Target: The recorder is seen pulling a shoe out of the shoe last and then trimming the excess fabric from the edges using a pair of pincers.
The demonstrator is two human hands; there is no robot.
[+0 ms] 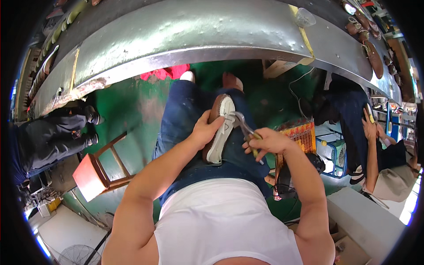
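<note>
Across my thighs, over blue jeans (176, 119), lies a brown shoe upper with its pale underside (216, 148) turned up. My left hand (204, 131) grips the shoe around its middle, thumb pressed on the underside. In my right hand (270, 142) is a pair of lasting pliers (241, 120) with curved metal jaws and yellowish handles, the fingers wrapped round the handles. The jaws are at the shoe's right edge, near the forepart; whether they bite on the material I cannot tell. Loose pale material and a dark curved line show on the underside.
A long metal-topped bench (185, 28) runs ahead, with a clear plastic cup (304, 17) on it. Brown shoes (373, 57) line the right side. A red stool (90, 176) stands left, a woven-sided crate (300, 132) right. Co-workers sit at both sides; the right one's hands (370, 126) hold something.
</note>
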